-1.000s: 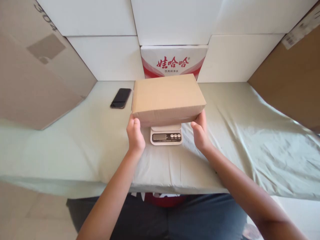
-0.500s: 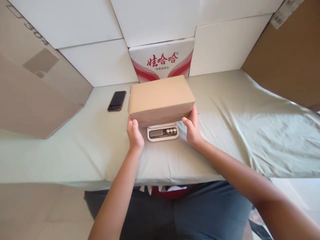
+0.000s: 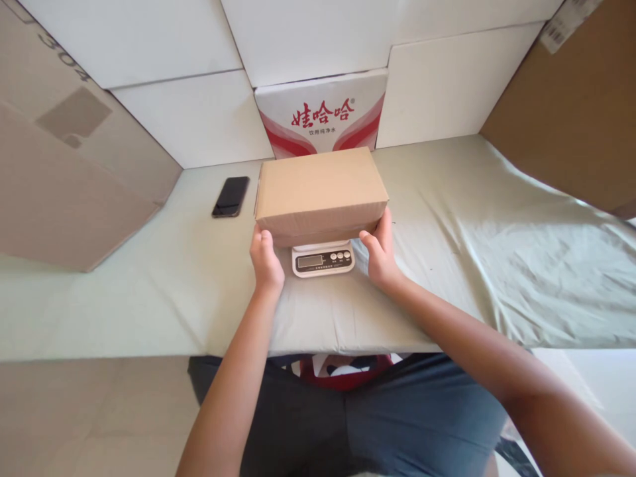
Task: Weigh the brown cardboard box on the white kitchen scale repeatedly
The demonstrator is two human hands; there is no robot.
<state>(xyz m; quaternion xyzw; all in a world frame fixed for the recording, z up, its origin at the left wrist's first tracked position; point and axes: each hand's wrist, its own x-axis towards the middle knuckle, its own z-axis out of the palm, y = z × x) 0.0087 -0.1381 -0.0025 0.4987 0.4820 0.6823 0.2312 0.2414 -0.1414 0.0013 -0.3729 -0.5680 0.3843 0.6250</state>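
On my far left a phone (image 3: 230, 196) lies flat on the table (image 3: 149, 291), well apart from the rest. My left hand (image 3: 265, 260) presses the near left corner of the cardboard box (image 3: 320, 192), fingers closed against it. The box sits over the kitchen scale (image 3: 322, 259), whose display pokes out in front. My right hand (image 3: 381, 252) grips the box's near right corner.

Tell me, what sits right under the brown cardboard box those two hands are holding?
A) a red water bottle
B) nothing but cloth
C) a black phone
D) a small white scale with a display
D: the cardboard box, held at its near corners by the left hand and right hand, sits over a small white scale with its display showing.
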